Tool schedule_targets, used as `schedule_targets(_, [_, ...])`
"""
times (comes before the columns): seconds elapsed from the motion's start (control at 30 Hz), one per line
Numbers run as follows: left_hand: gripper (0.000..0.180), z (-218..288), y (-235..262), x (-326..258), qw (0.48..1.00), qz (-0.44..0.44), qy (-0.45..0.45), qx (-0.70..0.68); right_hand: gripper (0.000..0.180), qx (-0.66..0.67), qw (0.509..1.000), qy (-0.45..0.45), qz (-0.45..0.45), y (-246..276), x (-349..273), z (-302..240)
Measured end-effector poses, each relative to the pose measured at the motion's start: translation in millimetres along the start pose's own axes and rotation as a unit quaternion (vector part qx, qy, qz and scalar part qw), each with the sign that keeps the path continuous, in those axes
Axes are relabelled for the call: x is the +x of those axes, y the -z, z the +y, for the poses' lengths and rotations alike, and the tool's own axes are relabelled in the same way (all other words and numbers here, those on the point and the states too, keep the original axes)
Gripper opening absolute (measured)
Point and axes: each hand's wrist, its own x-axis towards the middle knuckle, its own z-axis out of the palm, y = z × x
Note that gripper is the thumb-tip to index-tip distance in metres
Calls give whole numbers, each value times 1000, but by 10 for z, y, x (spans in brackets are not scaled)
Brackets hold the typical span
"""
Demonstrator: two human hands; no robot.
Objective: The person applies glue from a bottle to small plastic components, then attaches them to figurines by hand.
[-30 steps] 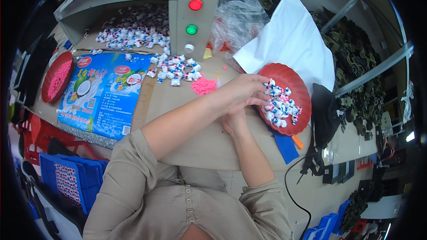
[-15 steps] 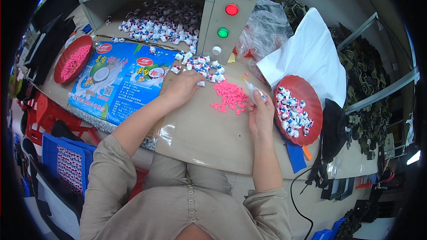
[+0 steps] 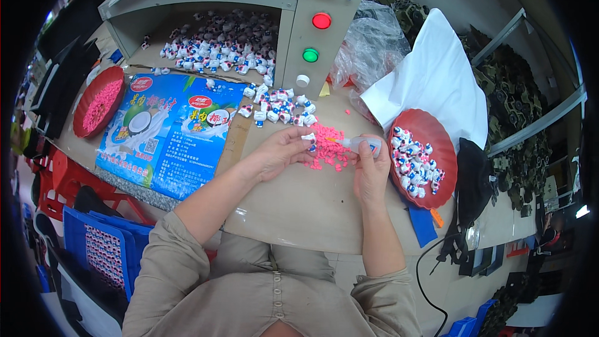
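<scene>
Between the fingertips of my left hand [image 3: 279,153] is a small white figurine [image 3: 308,142] with blue and pink marks. My right hand [image 3: 372,168] grips a small white glue bottle [image 3: 364,144], tipped on its side with its thin nozzle pointing at the figurine. Nozzle and figurine are a short way apart. Behind and between the hands, small pink pieces [image 3: 329,157] lie loose on the table. Just beyond them is a cluster of similar figurines [image 3: 281,107]. Close to my right hand, a red scalloped dish [image 3: 447,168] holds more figurines.
A grey machine [image 3: 289,43] with red and green buttons stands at the back, figurines heaped in its opening. Left lie a blue printed cardboard sheet [image 3: 168,143] and a red dish [image 3: 80,118] of pink pieces. Clear plastic [image 3: 374,37] and a white sheet [image 3: 430,81] are back right.
My left hand has come away from the figurine cluster toward me, bringing one figurine. My right hand has tilted the bottle from nearly upright to sideways, nozzle leftward.
</scene>
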Motion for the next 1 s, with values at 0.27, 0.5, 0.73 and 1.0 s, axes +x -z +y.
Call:
schedule_targets(0.27, [30, -104, -29, 6, 976, 50, -110, 182, 21, -112, 990, 51, -69, -69, -71, 25])
schedule_targets(0.5, [25, -68, 12, -2, 973, 39, -97, 208, 21, -133, 986, 50, -90, -70, -85, 89])
schedule_targets(0.73, [26, -124, 27, 21, 970, 50, -129, 199, 18, -157, 982, 52, -91, -63, -85, 122])
schedule_targets(1.0, [27, -139, 29, 34, 970, 54, -124, 204, 17, -149, 983, 48, -94, -65, -81, 119])
